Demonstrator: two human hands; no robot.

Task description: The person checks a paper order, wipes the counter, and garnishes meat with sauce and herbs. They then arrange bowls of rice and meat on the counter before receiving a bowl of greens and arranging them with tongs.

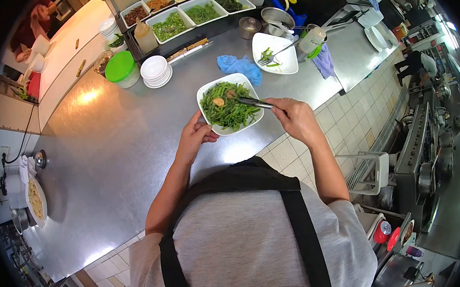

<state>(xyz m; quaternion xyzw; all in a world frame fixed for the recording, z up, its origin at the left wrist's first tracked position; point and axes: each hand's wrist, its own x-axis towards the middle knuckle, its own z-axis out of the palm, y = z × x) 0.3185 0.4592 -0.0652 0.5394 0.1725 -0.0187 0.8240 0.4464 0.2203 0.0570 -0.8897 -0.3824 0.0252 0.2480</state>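
My left hand (192,139) grips the lower left edge of a white square bowl (242,78), thumb at the rim and fingers beneath. Cooked leafy greens (229,116) fill the bowl, with a few tan pieces, perhaps garlic, on top. In my right hand (296,118) is a pair of metal tongs (259,103), held from the right side. The tongs' tips rest among the greens at the bowl's upper right. Just beyond the bowl lies a crumpled blue cloth (240,69).
Behind the bowl, a white dish (288,63) holds green scraps and a utensil. Stacked small plates (155,70), a green-lidded tub (121,69) and ingredient trays (171,27) line the steel counter's (114,167) back. A plate of food (35,200) stands far left. Another person (422,65) is at far right.
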